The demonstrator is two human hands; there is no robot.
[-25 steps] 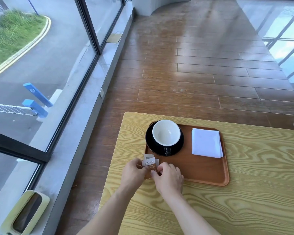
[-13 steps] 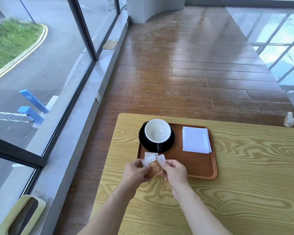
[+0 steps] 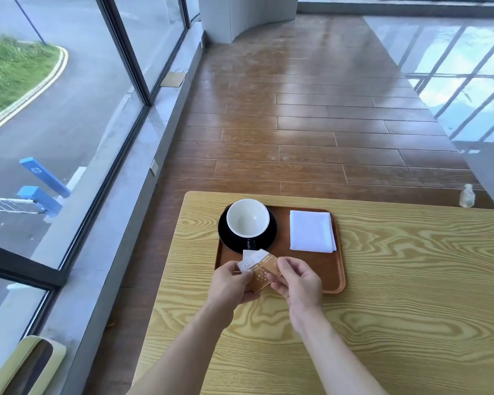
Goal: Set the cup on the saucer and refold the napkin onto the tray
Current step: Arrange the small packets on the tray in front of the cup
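An empty cup [image 3: 247, 220], white inside and black outside, stands on a black saucer [image 3: 271, 238] at the left end of a brown tray [image 3: 325, 269]. A folded white napkin [image 3: 311, 231] lies flat on the tray's right half. Over the tray's near left corner my left hand [image 3: 231, 283] and my right hand [image 3: 298, 280] together pinch small paper sachets [image 3: 261, 267], one brown with white print and white ones behind it. The sachets hang just in front of the cup's handle.
The tray rests on a light wooden table [image 3: 411, 295] whose left edge runs beside a glass wall. A small clear bottle [image 3: 467, 196] stands at the table's far right edge. A pale green chair back [image 3: 26, 363] shows at the lower left.
My hands have drawn slightly apart with the sachets, so the brown one shows more fully. The camera has tilted and shifted a little. Cup, saucer and napkin stay where they were.
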